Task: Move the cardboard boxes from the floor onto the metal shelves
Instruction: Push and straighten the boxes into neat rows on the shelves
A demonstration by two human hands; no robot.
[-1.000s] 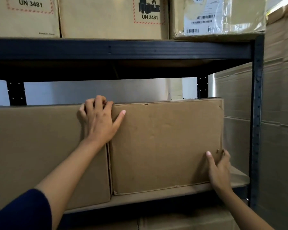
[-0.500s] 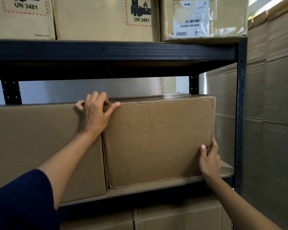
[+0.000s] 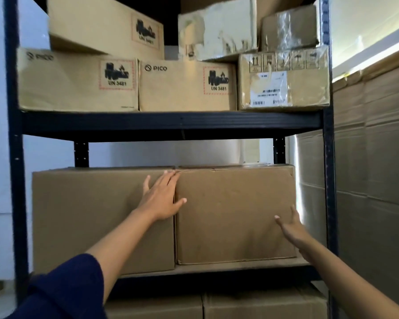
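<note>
Two plain brown cardboard boxes stand side by side on the middle level of a black metal shelf (image 3: 171,122). The right box (image 3: 235,215) sits flush against the left box (image 3: 85,217). My left hand (image 3: 161,199) lies flat with straight fingers over the seam between them, near their top edges. My right hand (image 3: 290,226) is open at the right box's lower right corner, fingers spread, touching or just off its front face.
The upper level carries several printed boxes (image 3: 187,86) marked UN 3481 and a taped parcel (image 3: 283,79). More boxes (image 3: 263,305) fill the bottom level. A tall stack of flat cardboard (image 3: 373,180) stands right of the shelf post (image 3: 329,180).
The view has pulled back and tilted up. My left hand has let go of the box's top edge and now lies flat. My right hand has released the lower right corner and opened.
</note>
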